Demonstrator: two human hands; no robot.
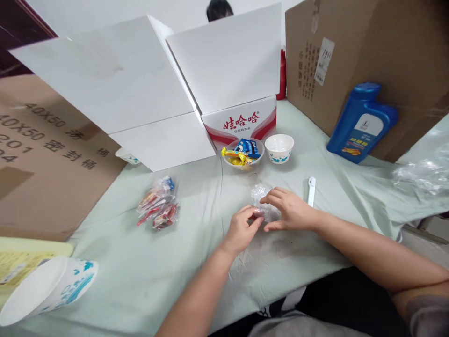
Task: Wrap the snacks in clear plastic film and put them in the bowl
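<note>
My left hand (243, 229) and my right hand (288, 209) meet over the pale green tablecloth (147, 271), both closed on a small clear plastic bag (260, 195). A small dark red item (258, 213) shows between the fingertips of my left hand at the bag's edge. My right hand's fingers curl over the bag from the right. A white marker-like stick (311, 190) lies just right of my right hand. Beyond the hands stand a clear bowl of wrapped snacks (243, 153) and a white paper bowl (279, 148).
A clear bag of red snack packets (159, 204) lies to the left. An open white carton (196, 89) stands behind, a blue jug (361, 122) leans on a brown box (368, 56) at right. Stacked paper cups (49, 289) lie at near left. A person's head (219, 9) shows behind the carton.
</note>
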